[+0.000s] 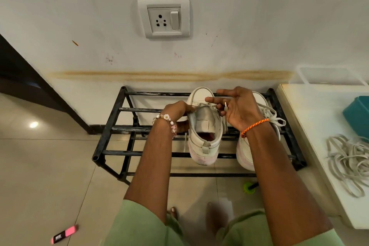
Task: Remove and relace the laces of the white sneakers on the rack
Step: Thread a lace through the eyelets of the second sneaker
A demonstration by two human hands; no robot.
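Green sleeves (pixel 129 223) nearest. Two white sneakers (pixel 203 126) on black rack (pixel 111 126) against wall. Left hand (pixel 177 115) grips near sneaker's side; right hand (pixel 237 108) pinches lace tip (pixel 225 106), other fingers spread. Second sneaker (pixel 259 104) against rack's right edge. One loose lace pile (pixel 351 162) on white shelf (pixel 311 118); tiled floor open leftward.

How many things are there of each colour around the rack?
White sneakers: 2
Black rack: 1
Teal box: 1
White cord pile: 1
Green-tipped stick: 1
Pink-and-black item on floor: 1
Total: 7
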